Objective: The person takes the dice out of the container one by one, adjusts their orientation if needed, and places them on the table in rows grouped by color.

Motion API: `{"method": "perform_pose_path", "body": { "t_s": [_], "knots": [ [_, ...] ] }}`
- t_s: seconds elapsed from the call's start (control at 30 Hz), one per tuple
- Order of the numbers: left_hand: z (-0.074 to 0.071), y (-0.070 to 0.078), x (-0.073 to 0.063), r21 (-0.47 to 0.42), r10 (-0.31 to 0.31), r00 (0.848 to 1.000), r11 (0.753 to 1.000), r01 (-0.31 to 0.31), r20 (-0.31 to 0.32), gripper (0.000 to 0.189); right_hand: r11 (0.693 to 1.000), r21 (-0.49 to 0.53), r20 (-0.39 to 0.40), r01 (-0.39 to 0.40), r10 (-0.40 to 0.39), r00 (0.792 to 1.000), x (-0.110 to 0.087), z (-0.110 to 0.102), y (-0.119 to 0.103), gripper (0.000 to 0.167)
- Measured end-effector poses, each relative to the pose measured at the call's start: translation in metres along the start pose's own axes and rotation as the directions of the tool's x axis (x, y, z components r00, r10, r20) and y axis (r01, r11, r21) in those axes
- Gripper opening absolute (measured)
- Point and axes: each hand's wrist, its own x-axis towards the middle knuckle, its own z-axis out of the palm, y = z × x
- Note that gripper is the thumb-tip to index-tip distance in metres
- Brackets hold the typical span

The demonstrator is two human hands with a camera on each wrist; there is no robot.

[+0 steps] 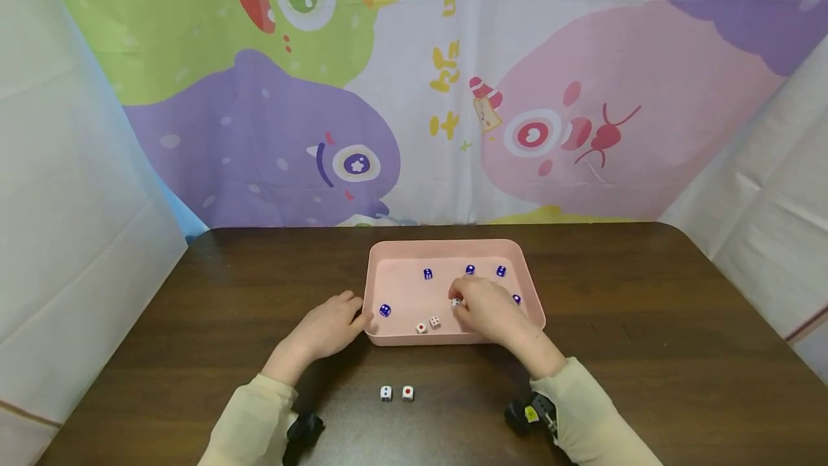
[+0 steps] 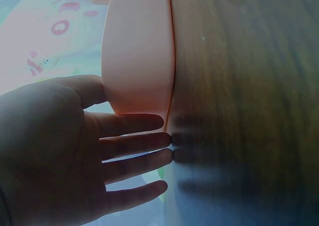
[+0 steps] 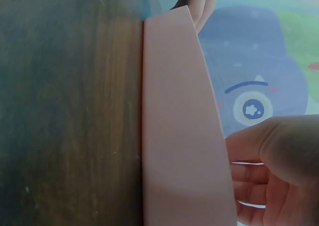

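A pink tray (image 1: 401,340) stands on the table. My right hand (image 1: 488,308) reaches over its front wall, and thumb and fingers pinch a white die (image 1: 456,302) near the tray floor. In the right wrist view the tray wall hides those fingertips. Two white dice lie close by in the tray, one showing a red dot (image 1: 422,328) and one with several red dots (image 1: 435,322). My left hand (image 1: 330,326) touches the tray's left front corner; the left wrist view shows its fingers (image 2: 132,148) straight, with thumb at the rim.
Several blue dice (image 1: 428,274) are spread about inside the tray. In front of it, on the dark wooden table (image 1: 621,351), two white dice (image 1: 386,393) sit side by side. A printed cartoon curtain (image 1: 414,92) hangs behind the table.
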Motion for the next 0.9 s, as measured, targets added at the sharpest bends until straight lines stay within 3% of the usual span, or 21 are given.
{"method": "perform_pose_path", "body": {
  "t_s": [0.43,0.73,0.9],
  "knots": [
    [-0.001,0.001,-0.002,0.0,0.017,1.0,1.0,-0.017,-0.011,0.032,0.997,0.0,-0.025,0.076,-0.076,0.997,-0.008,-0.01,-0.015,0.007],
    [-0.001,0.001,-0.002,0.001,0.005,1.0,1.0,-0.005,0.005,0.034,0.994,0.027,0.002,0.105,-0.105,0.994,-0.013,-0.014,-0.024,0.007],
    [-0.001,0.001,-0.001,0.0,-0.002,1.0,1.0,0.002,0.012,0.036,0.985,0.017,-0.007,0.173,-0.173,0.985,-0.016,-0.014,-0.028,0.007]
  ]
}}
